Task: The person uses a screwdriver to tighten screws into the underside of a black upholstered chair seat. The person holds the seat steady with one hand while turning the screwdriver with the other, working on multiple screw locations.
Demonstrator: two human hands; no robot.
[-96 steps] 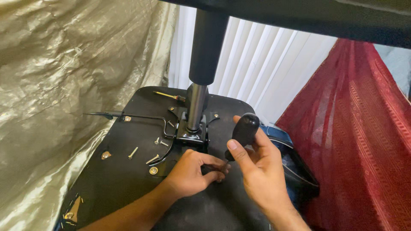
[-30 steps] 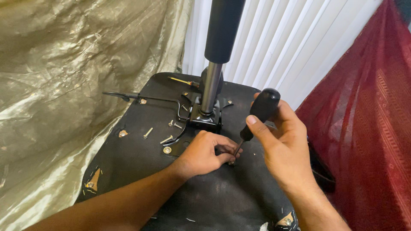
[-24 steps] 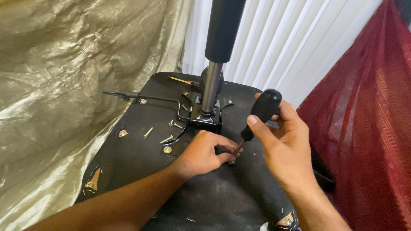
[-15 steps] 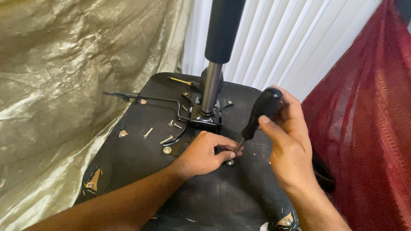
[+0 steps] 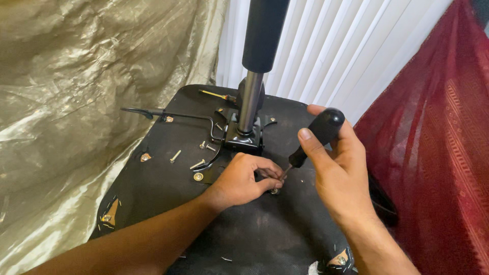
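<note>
An upturned black chair seat (image 5: 153, 188) lies in front of me, its metal mechanism plate (image 5: 243, 138) and gas cylinder (image 5: 253, 86) standing up at the middle. My right hand (image 5: 338, 168) grips the black handle of a screwdriver (image 5: 318, 135), tilted down to the left. Its tip meets a screw (image 5: 275, 191) on the seat underside. My left hand (image 5: 244, 178) rests on the seat with fingertips pinched around that screw and the shaft's tip.
Several loose screws (image 5: 197, 164) and a washer (image 5: 197, 176) lie left of the mechanism. A thin black lever (image 5: 168, 115) sticks out to the left. A second screwdriver (image 5: 216, 94) lies at the seat's far edge. Gold fabric (image 5: 61, 102) hangs left, red fabric (image 5: 438, 142) right, white blinds (image 5: 346, 51) behind.
My right hand has turned and shifted on the screwdriver handle, and the tip has come down to the screw under my left fingers. The view moved in closer since the oldest frame.
</note>
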